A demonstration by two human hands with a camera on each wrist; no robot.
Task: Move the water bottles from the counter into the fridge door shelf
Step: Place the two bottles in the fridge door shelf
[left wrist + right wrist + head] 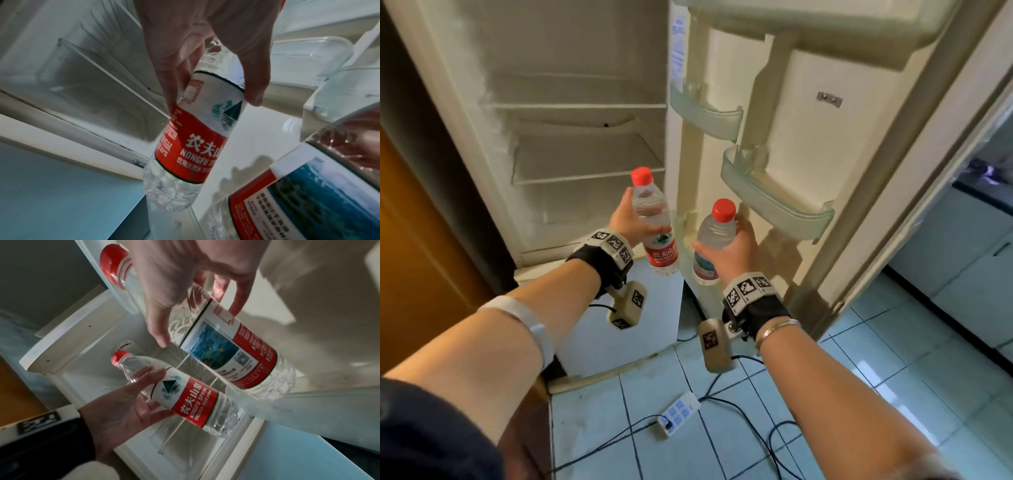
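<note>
Both hands, left (625, 219) and right (736, 245), are clasping clear red-capped plastic water bottles (654, 226) (714, 236) before translucent door shelves (777, 198). Full, thin-walled, likely slick: gripping mid-body is suiting them.

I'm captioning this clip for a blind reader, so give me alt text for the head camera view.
Two bare hands each hold a red-capped water bottle upright before an open fridge: the left hand grips one bottle, the right hand the other bottle. Clear door shelves sit to the right, and a power strip lies on the tiled floor.
</note>
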